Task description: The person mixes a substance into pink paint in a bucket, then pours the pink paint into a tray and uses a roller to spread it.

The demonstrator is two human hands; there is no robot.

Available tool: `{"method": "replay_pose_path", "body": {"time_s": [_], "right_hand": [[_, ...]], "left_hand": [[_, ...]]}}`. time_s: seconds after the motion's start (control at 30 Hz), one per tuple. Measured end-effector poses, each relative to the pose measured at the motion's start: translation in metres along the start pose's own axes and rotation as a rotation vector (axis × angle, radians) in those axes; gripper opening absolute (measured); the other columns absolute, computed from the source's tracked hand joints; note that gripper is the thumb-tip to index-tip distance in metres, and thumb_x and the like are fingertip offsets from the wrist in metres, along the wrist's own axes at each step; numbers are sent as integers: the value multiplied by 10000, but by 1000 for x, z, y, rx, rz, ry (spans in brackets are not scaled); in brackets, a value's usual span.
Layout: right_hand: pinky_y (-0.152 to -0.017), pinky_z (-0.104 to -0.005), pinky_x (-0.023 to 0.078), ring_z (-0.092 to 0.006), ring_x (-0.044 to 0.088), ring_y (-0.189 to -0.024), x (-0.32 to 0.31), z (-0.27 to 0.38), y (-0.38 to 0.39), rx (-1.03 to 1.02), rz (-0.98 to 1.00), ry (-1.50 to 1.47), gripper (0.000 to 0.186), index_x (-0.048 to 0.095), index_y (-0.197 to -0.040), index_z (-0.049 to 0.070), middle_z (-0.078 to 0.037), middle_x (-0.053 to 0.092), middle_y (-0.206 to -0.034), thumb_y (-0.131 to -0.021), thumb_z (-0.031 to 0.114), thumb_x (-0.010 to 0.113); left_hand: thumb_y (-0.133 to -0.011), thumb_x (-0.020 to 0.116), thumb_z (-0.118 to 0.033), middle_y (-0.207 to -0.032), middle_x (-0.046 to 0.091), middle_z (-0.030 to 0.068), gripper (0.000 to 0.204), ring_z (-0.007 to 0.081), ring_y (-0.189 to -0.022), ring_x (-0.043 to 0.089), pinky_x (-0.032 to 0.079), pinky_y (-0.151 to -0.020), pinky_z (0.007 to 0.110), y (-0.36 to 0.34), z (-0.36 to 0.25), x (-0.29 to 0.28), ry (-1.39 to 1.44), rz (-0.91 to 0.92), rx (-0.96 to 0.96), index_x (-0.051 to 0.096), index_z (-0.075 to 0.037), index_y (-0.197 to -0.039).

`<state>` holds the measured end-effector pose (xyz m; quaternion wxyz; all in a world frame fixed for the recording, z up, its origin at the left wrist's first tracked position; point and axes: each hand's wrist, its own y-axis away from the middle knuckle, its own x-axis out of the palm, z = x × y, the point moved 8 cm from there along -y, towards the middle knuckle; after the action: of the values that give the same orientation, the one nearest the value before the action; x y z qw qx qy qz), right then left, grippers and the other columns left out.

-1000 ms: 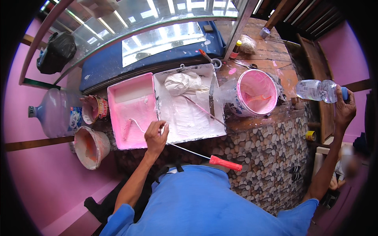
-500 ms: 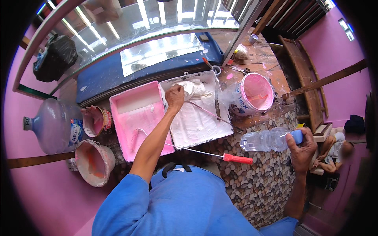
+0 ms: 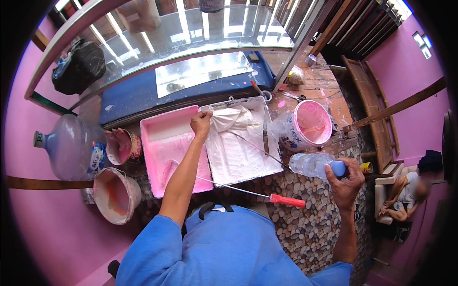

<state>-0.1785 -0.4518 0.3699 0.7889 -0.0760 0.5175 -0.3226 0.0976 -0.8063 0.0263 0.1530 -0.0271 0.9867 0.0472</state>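
Note:
My left hand [image 3: 201, 123] is closed in a pinch on a corner of a white cloth [image 3: 229, 119], which stretches across the upper part of a white-coated paint tray [image 3: 238, 162]. In my right hand [image 3: 346, 182] is a clear plastic bottle [image 3: 307, 164] with a blue cap, tilted on its side over the pebble-patterned floor, its base toward the paint bucket [image 3: 311, 125]. Left of the white tray sits a pink paint tray [image 3: 153, 152]. A paint roller with a red handle [image 3: 287, 200] lies across the trays, its roller end partly hidden behind my left forearm.
At the left stand a large water jug [image 3: 71, 145], a small paint pail [image 3: 121, 145] and a stained bucket [image 3: 117, 195]. A glass-shelved frame [image 3: 191, 57] rises beyond the trays. Scissors [image 3: 296, 97] lie near the bucket. At far right a person [image 3: 403, 195] sits.
My left hand has moved left, drawing the cloth's corner toward the pink tray. My right hand has brought the bottle left and slightly nearer the trays. The head view has shifted a little.

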Motion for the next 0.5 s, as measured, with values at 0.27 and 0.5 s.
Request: {"method": "replay_pose_path", "body": {"time_s": [0.27,0.5], "right_hand": [[-623,-344,483,-237,591,-682,27,10,10,-35,76,-96,272,626,-847,5,-110,603,-778,-677,114,808],[-573,-334,494,-240,602,-650,50,32,19,-155,115,-130,304,625,-871,8,-119,611,-774,-666,122,819]], "left_hand": [[-753,775,-261,-648,672,54,262,123,-596,614,480,-600,303,5,28,6,-7,28,-122,713,-7,-738],[-754,780,-264,-773,697,91,293,163,-728,655,497,-650,283,29,-23,-4,-278,61,-13,699,1,-849]]}}
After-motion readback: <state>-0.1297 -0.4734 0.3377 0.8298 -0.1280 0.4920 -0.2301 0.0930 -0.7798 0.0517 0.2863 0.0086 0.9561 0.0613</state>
